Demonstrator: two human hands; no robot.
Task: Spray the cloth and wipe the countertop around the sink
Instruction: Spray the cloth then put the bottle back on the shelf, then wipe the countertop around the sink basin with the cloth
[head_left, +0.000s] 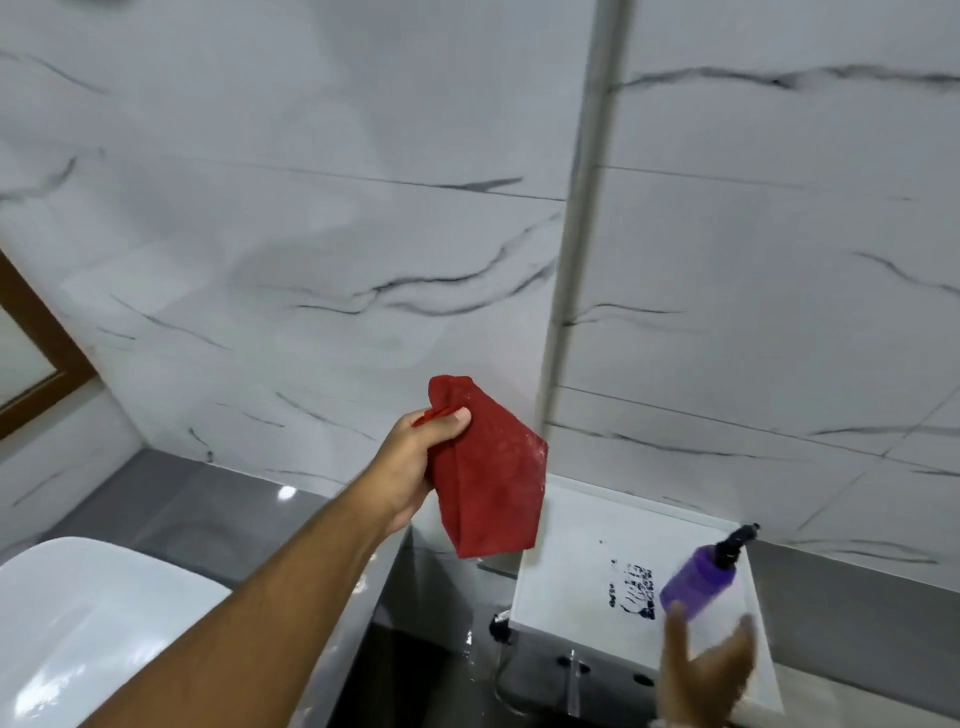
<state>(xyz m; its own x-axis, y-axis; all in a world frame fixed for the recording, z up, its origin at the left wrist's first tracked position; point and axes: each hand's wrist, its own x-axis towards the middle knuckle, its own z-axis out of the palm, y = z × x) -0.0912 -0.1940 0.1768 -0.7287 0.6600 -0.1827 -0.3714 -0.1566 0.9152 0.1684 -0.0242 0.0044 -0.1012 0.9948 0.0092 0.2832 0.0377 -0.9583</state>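
Note:
My left hand (415, 462) is raised in front of the marble wall and grips a folded red cloth (488, 478), which hangs down from my fingers. A purple spray bottle (701, 577) with a black nozzle lies tilted and blurred over a white cistern lid (566, 551) at the lower right. Just below it is my right hand (701, 675), blurred, fingers spread, with its fingertips at the bottle's base. The white sink (78, 623) sits at the lower left, set in a grey countertop (208, 499).
White marble-pattern tiles cover the walls. A grey vertical pipe (576, 234) runs down the corner behind the cloth. A brown wooden frame (31, 332) shows at the left edge. Chrome fittings (571, 670) sit below the lid.

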